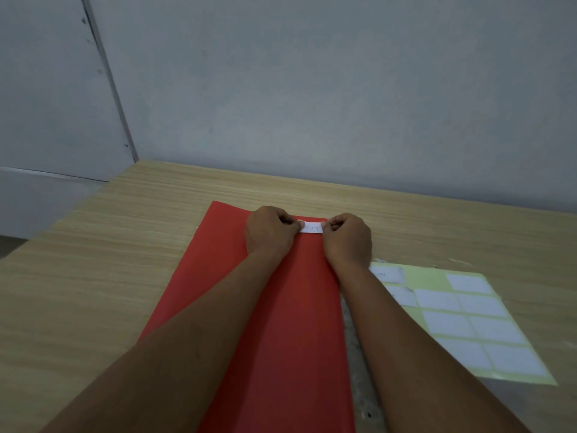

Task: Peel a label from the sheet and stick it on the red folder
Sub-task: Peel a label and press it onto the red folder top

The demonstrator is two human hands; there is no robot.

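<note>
The red folder [290, 307] lies lengthwise on the wooden table, running away from me. A small white label [311, 228] with handwriting sits at the folder's far end. My left hand [270, 231] pinches its left end and my right hand [348, 239] pinches its right end, fingers curled. Whether the label lies flat on the folder or is held just above it, I cannot tell. The label sheet [465, 320], pale yellow backing with several white labels, lies to the right of the folder, partly under my right forearm.
The wooden table [103, 264] extends left and right of the folder and meets a grey wall [312, 89] just beyond it. The table's left edge drops off at the far left. A worn, scuffed strip of tabletop runs along the folder's right side.
</note>
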